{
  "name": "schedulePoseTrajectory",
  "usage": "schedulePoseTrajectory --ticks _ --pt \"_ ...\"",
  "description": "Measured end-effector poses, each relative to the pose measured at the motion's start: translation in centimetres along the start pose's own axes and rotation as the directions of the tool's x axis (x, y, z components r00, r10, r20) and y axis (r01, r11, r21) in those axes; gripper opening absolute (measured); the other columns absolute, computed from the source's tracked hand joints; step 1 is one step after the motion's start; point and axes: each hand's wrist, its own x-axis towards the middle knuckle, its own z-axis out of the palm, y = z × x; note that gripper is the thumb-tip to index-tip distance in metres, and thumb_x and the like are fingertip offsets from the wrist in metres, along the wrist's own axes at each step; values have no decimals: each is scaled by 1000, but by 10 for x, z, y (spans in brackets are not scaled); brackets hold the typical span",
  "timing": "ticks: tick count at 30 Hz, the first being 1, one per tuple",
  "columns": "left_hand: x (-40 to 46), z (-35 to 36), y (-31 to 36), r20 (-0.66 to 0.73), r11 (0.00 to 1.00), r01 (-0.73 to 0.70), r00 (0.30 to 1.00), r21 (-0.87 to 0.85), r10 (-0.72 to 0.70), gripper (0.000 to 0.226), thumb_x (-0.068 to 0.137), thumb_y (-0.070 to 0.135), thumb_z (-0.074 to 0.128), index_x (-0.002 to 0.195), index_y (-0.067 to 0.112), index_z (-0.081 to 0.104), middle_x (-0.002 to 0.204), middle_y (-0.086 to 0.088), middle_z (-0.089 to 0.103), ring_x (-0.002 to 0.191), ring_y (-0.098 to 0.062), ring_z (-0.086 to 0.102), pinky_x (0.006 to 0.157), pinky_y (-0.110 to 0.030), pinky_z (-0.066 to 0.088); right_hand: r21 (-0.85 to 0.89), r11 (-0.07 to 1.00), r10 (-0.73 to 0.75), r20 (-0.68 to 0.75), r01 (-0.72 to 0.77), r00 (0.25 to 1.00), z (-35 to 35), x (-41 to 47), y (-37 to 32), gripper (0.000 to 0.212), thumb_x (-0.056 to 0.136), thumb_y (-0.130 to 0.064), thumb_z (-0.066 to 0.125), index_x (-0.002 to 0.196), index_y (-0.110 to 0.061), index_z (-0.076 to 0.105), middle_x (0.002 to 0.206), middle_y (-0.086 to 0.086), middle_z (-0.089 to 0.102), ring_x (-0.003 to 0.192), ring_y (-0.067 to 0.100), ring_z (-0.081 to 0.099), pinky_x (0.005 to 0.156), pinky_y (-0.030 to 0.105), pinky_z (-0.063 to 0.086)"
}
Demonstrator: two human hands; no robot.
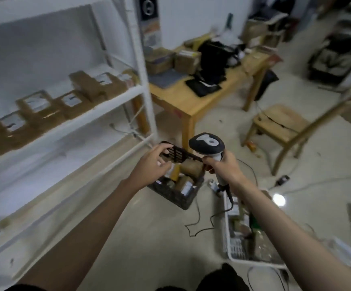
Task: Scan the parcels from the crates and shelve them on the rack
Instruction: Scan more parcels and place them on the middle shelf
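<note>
While brown cardboard parcels lie heaped in the dark slatted plastic crate at centre frame, the left hand curls its fingers over the crate's far rim and the right hand grips the handle of a black-and-white corded barcode scanner. Judging by the labelled boxes lined on the white metal rack at upper left, the work is partly done. A white basket at lower right holds more. Loose cables, a wooden chair and a wooden table crowd the floor.
</note>
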Motion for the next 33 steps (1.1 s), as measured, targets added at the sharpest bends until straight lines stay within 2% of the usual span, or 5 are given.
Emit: schedulePoseTrajectory --ticks 8,11,15,23,33 --pt "60 178 88 229 998 -69 971 -1 67 44 90 23 66 132 30 55 112 8 57 79 -4 63 69 -17 48 103 972 225 -186 -209 956 -150 -21 112 19 88 -2 65 104 -11 61 79 6 67 57 8 64 50 20 50" --pt "64 249 108 308 999 -3 951 -47 18 45 90 12 68 132 21 57 110 1 58 78 -6 61 74 -26 55 127 949 311 -214 -289 926 -193 -28 163 20 87 -2 66 105 -10 64 84 10 72 62 10 65 54 21 53" --pt "59 344 117 437 997 68 899 -48 -40 42 91 17 66 132 23 57 112 5 55 78 1 59 75 -27 52 149 895 444 -202 -420 873 -236 -36 246 18 85 -5 71 102 -9 67 82 9 71 71 19 66 68 38 55" --pt "61 525 91 631 982 188 760 11 -153 33 95 19 64 127 23 59 107 5 59 85 -9 62 72 -23 50 192 795 605 -209 -575 768 -278 -20 414 18 84 -6 74 84 -21 64 71 1 66 67 23 65 67 43 55" --pt "50 695 3 735 947 283 609 149 -297 35 99 17 60 134 14 56 119 -5 63 99 -18 59 84 -31 48 348 622 777 -157 -702 610 -265 -30 604 27 89 -6 69 115 -6 61 86 4 66 63 13 62 62 32 50"
